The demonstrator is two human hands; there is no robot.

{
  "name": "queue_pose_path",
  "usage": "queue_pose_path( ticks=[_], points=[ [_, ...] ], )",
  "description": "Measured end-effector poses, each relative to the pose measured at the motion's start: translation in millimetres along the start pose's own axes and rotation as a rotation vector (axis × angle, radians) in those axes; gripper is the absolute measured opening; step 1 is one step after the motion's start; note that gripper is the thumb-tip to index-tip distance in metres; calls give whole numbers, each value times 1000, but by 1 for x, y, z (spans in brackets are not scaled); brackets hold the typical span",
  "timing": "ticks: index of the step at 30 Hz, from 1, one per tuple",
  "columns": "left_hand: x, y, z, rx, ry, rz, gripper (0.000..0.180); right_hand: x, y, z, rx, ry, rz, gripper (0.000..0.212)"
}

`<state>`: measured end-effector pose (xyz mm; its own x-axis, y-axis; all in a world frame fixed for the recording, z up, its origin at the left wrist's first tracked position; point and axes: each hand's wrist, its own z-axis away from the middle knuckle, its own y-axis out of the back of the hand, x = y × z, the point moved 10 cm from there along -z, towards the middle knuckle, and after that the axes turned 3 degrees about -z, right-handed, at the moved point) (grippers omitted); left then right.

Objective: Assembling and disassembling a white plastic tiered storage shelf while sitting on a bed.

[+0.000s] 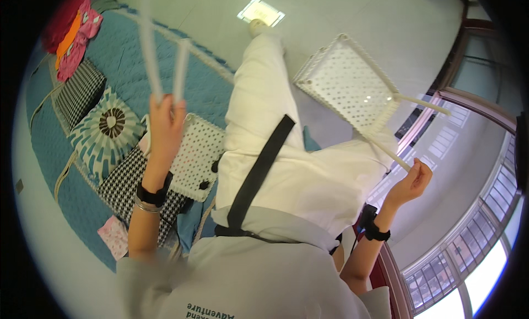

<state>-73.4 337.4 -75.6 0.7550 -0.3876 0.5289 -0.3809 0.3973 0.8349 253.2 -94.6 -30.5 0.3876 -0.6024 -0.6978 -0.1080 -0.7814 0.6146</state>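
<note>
My left hand is raised over the blue couch cover, closed around two white tubes that point away from me and are blurred. At the right, my right hand pinches the end of a cream tube. That tube runs to a corner of a white perforated shelf panel, tilted on the floor beyond my right leg. Another cream tube sticks out from the panel's right corner. A second perforated panel lies on the couch beside my left forearm, with small black pieces on it.
The couch along the left carries a patterned cushion, checkered cushions and pink clothing. My legs stretch between the couch and the panel. A bright rectangle shows on the floor by my foot. Windows stand at the right.
</note>
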Motion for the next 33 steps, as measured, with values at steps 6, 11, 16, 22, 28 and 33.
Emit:
queue_pose_path(
  ticks=[6,11,16,22,28,33],
  points=[
    [236,-100,42,-330,-766,306,14,-96,-43,-6,-392,-45,-619,28],
    [310,-141,95,-490,-1030,323,17,-64,-37,13,-442,-354,-842,18],
    [313,-161,112,-552,-1027,196,19,-57,-6,17,-468,-240,-1019,19],
    [316,-164,124,-579,-1054,168,24,-41,-23,46,-553,-404,-753,14],
    [260,-135,65,-343,-784,115,15,-49,40,-26,-90,8,-49,13],
    [214,-99,40,-110,-614,94,15,6,-5,-12,-305,-115,397,18]
  ],
)
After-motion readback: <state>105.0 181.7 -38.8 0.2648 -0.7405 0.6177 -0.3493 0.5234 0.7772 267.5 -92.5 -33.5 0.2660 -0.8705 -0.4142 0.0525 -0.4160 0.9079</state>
